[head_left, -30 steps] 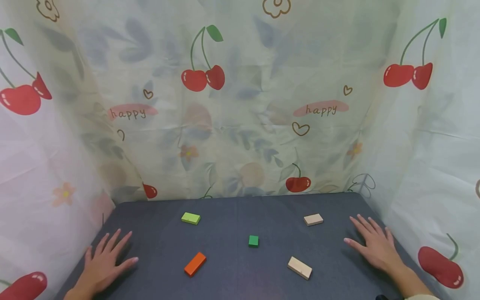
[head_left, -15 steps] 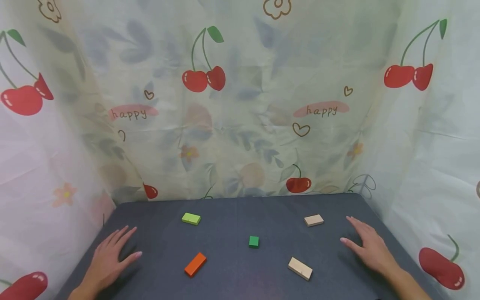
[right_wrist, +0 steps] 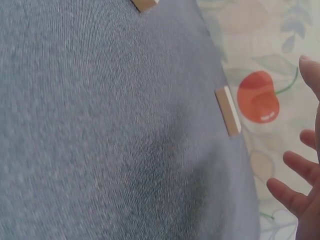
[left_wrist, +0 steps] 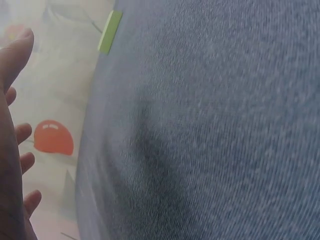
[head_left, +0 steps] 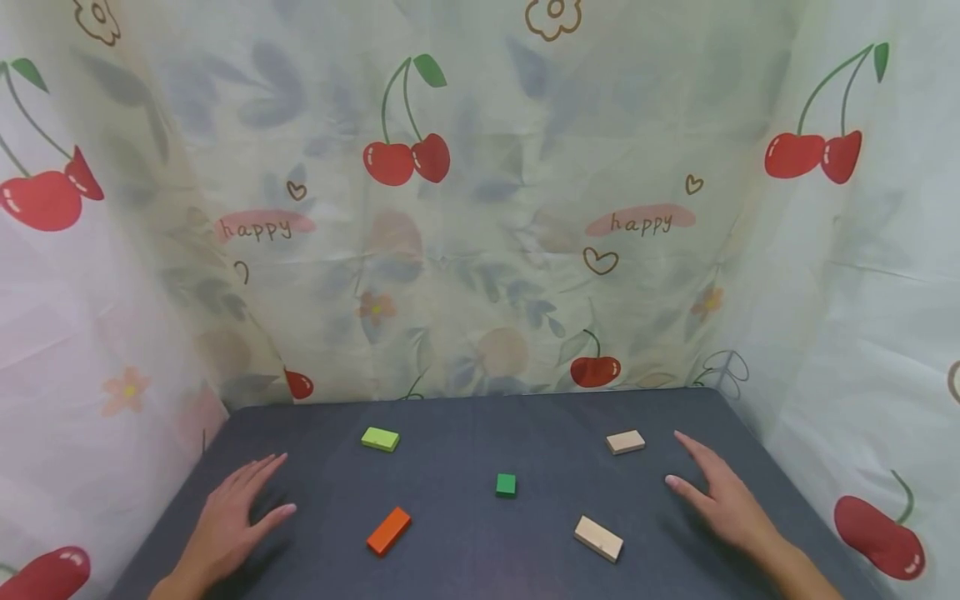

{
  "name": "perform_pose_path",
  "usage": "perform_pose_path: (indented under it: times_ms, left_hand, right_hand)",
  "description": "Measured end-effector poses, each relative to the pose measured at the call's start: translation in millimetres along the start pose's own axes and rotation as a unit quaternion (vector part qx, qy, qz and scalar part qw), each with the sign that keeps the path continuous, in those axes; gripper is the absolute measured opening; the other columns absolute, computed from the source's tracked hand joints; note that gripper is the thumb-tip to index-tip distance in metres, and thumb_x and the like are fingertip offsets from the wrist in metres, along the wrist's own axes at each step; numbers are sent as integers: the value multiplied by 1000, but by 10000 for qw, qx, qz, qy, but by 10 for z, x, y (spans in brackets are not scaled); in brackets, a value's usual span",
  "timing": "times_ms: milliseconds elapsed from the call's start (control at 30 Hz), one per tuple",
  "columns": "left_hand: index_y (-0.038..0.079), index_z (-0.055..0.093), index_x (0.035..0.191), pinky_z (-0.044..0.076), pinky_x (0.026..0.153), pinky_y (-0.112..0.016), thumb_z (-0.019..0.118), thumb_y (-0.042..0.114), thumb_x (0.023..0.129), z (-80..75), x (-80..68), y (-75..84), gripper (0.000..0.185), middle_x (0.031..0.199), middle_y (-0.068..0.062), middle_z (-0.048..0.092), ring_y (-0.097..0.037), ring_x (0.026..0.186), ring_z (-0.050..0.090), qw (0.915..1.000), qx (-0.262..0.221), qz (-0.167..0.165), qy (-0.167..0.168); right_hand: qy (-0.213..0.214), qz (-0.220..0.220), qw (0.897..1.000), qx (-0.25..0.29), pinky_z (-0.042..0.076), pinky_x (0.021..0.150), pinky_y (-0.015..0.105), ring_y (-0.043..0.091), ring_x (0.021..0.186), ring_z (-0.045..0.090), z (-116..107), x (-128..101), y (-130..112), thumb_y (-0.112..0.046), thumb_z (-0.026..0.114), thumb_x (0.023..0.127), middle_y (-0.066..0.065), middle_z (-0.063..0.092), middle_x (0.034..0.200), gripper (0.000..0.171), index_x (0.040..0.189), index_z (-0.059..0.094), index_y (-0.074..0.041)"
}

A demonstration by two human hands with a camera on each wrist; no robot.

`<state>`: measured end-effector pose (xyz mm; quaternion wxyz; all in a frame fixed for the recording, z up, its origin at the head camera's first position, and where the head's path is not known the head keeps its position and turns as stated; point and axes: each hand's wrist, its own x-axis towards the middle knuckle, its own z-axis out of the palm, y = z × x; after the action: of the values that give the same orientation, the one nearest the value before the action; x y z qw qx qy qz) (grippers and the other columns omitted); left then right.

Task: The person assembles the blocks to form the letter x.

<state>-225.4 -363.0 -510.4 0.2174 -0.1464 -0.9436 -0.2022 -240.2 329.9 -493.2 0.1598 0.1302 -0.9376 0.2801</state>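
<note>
Soft, even, bright light is seen throughout; faint shadows are cast beside both hands on the grey table. Both wrist views are blurred, and the curtain is bowed at the edges.

Your head camera looks forward and down from above onto the dark grey cloth-covered table, taking in the cherry-print curtain behind it. Your left wrist camera sits close over the cloth, facing the flat lime-green block, which the head view shares. Your right wrist camera, equally close, shares the pale wooden block.
</note>
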Motion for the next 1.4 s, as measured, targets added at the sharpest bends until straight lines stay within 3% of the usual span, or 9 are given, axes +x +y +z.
perform_pose_path:
  times_ms: [200, 433, 700, 1067, 1400]
  left_hand:
    - [17, 47, 145, 29, 89, -65, 73, 38, 86, 1, 27, 117, 68, 138, -17, 50, -41, 124, 42, 9999, -66, -64, -123]
    - [21, 48, 145, 30, 89, -65, 73, 39, 87, 40, 59, 224, 66, 138, -14, 51, -38, 123, 44, 9998, -97, 21, -193]
    - [19, 51, 142, 33, 90, -65, 70, 41, 89, 70, 76, 328, 61, 136, -10, 55, -36, 122, 47, 9992, -158, -46, -370]
    - [16, 54, 140, 33, 93, -65, 70, 44, 88, 169, 138, 469, 61, 133, -7, 58, -33, 119, 50, 9978, -345, -125, -554]
    - [21, 58, 136, 34, 93, -63, 71, 44, 87, 240, 198, 616, 56, 131, 0, 59, -28, 118, 52, 9973, -469, -59, -562]
  right_hand:
    - [44, -60, 10000, 41, 48, 80, 56, 40, 110, 55, 53, -3, -77, -26, 68, 93, 24, 50, 132, 65, 147, 38, -6]
    - [88, -203, 9997, 129, 49, 77, 50, 34, 108, 57, 100, -9, -179, -25, 69, 93, 20, 54, 131, 63, 145, 41, -6]
    - [-48, -186, 9988, 447, 49, 80, 51, 32, 111, 58, 172, -23, -267, -23, 68, 93, 17, 54, 134, 62, 146, 40, -7]
    - [-214, -260, 9965, 759, 51, 78, 44, 30, 106, 61, 263, -44, -348, -22, 69, 92, 15, 59, 127, 62, 146, 42, -9]
    - [-422, -350, 9938, 971, 51, 77, 41, 27, 99, 65, 325, -55, -405, -21, 71, 91, 12, 64, 119, 64, 146, 41, -11]
